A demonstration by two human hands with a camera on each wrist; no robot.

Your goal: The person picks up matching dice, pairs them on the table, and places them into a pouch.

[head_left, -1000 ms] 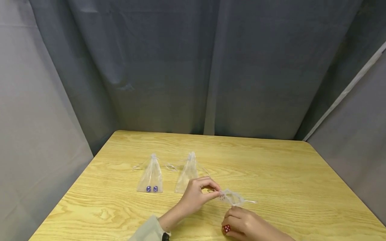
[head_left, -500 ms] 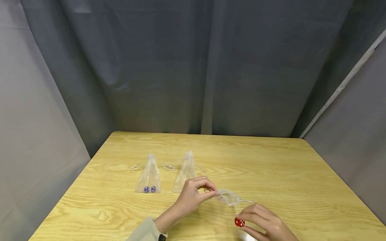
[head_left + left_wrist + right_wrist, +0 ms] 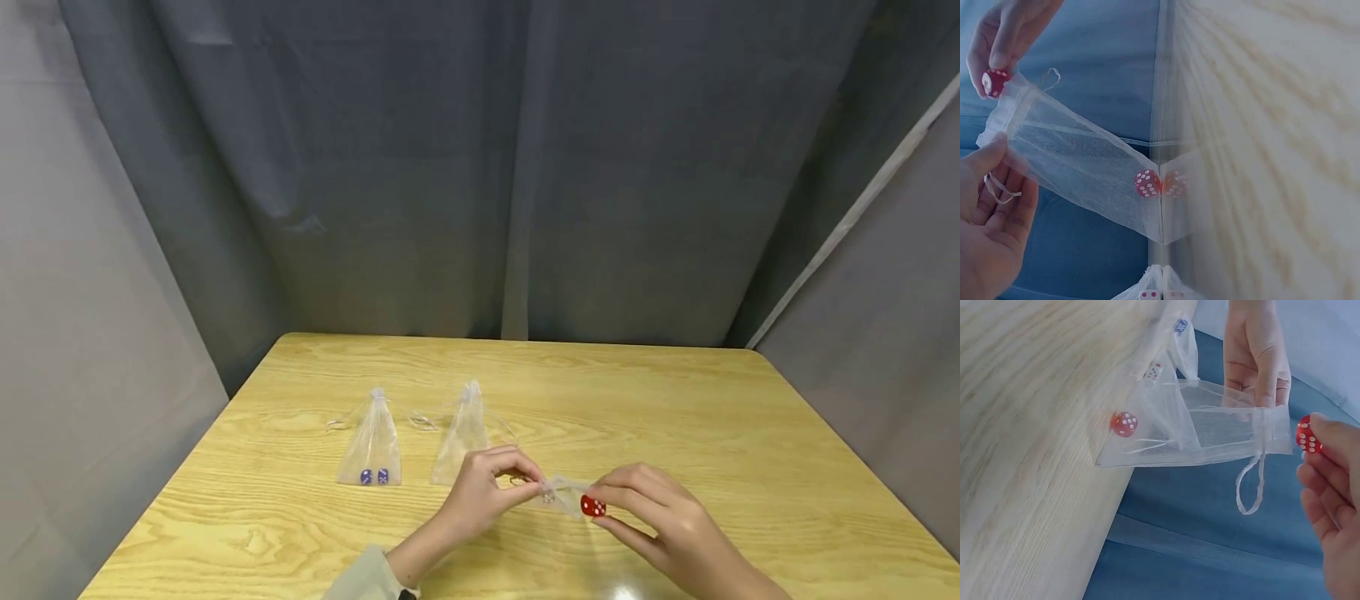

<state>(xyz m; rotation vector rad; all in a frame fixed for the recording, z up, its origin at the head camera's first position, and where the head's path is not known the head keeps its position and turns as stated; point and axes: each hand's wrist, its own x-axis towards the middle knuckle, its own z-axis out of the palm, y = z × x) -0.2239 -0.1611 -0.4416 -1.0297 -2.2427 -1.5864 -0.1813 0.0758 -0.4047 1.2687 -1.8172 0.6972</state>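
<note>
My left hand (image 3: 491, 483) pinches the rim of a sheer white drawstring bag (image 3: 1079, 169) near its open mouth. One red die (image 3: 1125, 424) with white dots lies inside at the bag's bottom, on the table. My right hand (image 3: 667, 521) holds a second red die (image 3: 593, 506) between thumb and fingers, right at the bag's mouth. In the right wrist view this die is just outside the rim. A drawstring loop (image 3: 1250, 487) hangs from the bag's neck.
Two more sheer bags stand on the wooden table (image 3: 675, 417) to the left. The far-left bag (image 3: 375, 437) contains two blue dice (image 3: 374, 476). The middle bag (image 3: 459, 446), partly behind my left hand, has pale dotted dice (image 3: 1154, 373). Grey curtains (image 3: 405, 208) surround the table.
My right hand has left the bag's rim, shifted the red die in its fingertips, then raised it to the bag's mouth. My left hand keeps its pinch on the bag.
</note>
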